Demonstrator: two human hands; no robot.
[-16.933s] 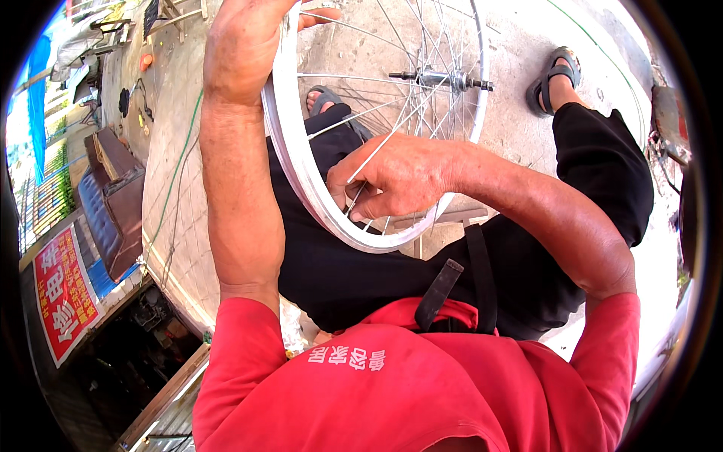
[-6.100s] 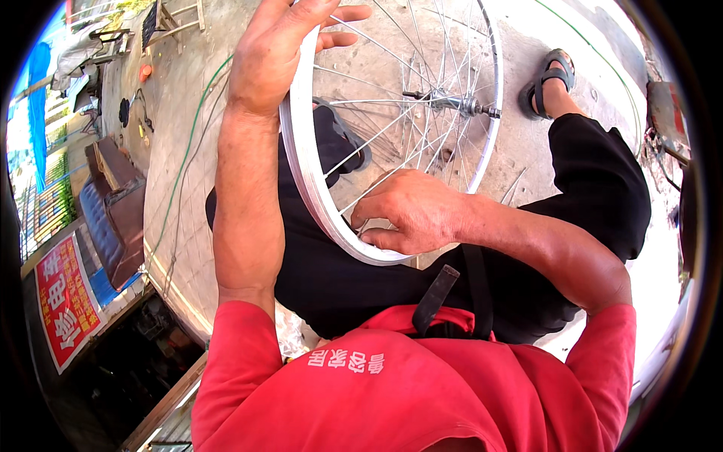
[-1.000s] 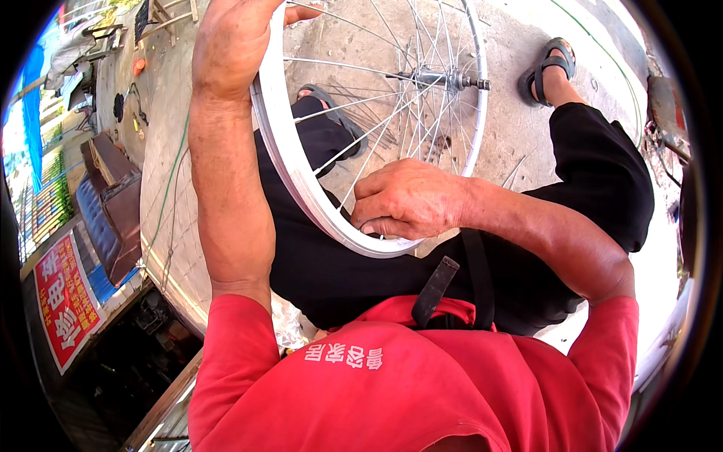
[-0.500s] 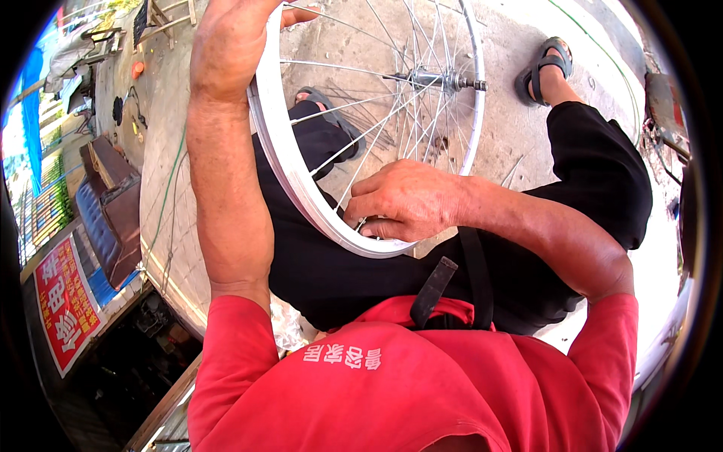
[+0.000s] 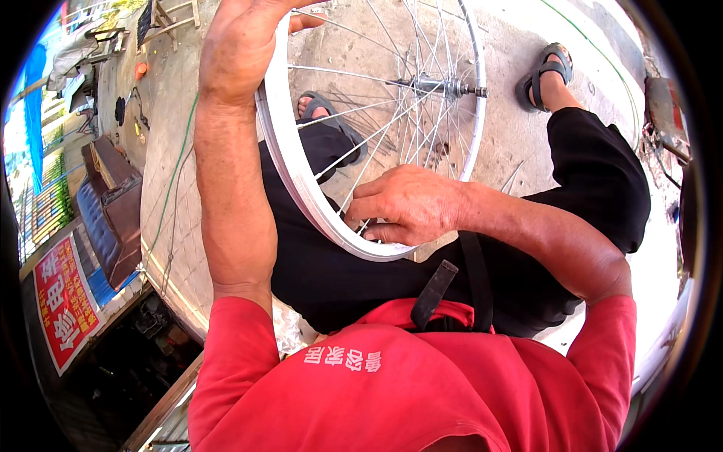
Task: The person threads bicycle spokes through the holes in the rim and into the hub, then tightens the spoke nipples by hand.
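**Finger work at lower rim: steady left, light right**

Working over a pale concrete floor [image 5: 501,53]; legs apart in loose black fabric trousers [image 5: 324,286]; tyreless silver metal bicycle wheel [image 5: 292,166] held at a slant in front of the torso, lower rim over the near thigh; cannot tell whether touching it.

Bare left hand [image 5: 241,56] at upper left of rim; fingers wrapped around it, tips showing on the inner side, partly cropped by the top edge; reads as the steadying side; best to take the wheel's weight here and stop any rotation.

Bare right hand [image 5: 407,202] reaching inside the hoop to the lower rim; fingers curled, thumb and forefinger narrow; cannot tell what, if anything, between the tips; probably busy at a spoke end, so pinch close to the rim and use small, even motions.

Cylindrical grey metal hub with dark axle ends [image 5: 433,87] above the right wrist; leave unloaded; avoid leaning the forearm on it.

Thin straight silver metal spokes [image 5: 339,74] fanning out around the fingers; enter through the gaps; don't bow neighbours; check by feel, given tips partly hidden.
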